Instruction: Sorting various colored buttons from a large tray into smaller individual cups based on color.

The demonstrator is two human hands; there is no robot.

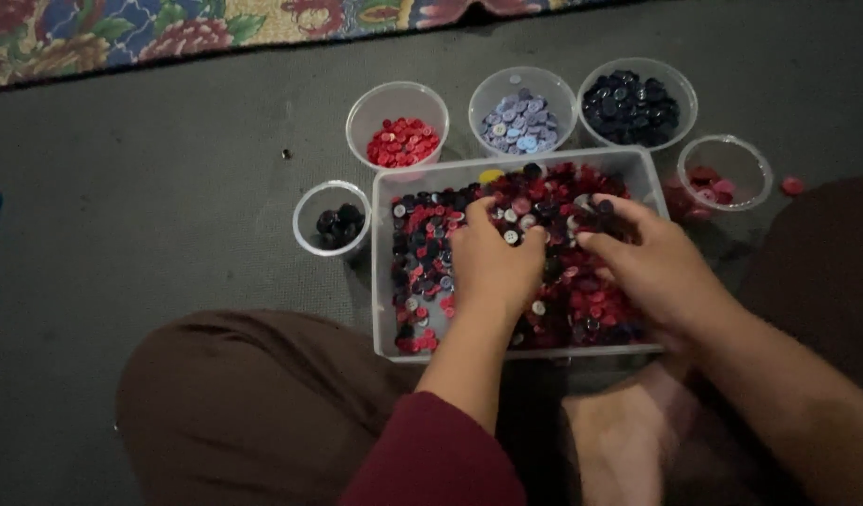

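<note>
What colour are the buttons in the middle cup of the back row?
Pale lavender-blue buttons, in the clear middle cup; the head view shows them.

Both arms are extended forward from the lower edge of the view, and the two hands are brought close together, palms turned down. The left hand (492, 267) is held with its back to the camera, the fingers curled downward so that the fingertips are hidden beneath the knuckles. Its forearm is bare up to a dark red sleeve (436, 459) pushed back near the elbow. The right hand (642, 262) is angled inward toward the left one, its fingers bent and drawn together near the thumb; whether anything is pinched cannot be told. The right forearm is bare and enters from the lower right corner. The hands are just beside each other, not touching.
</note>
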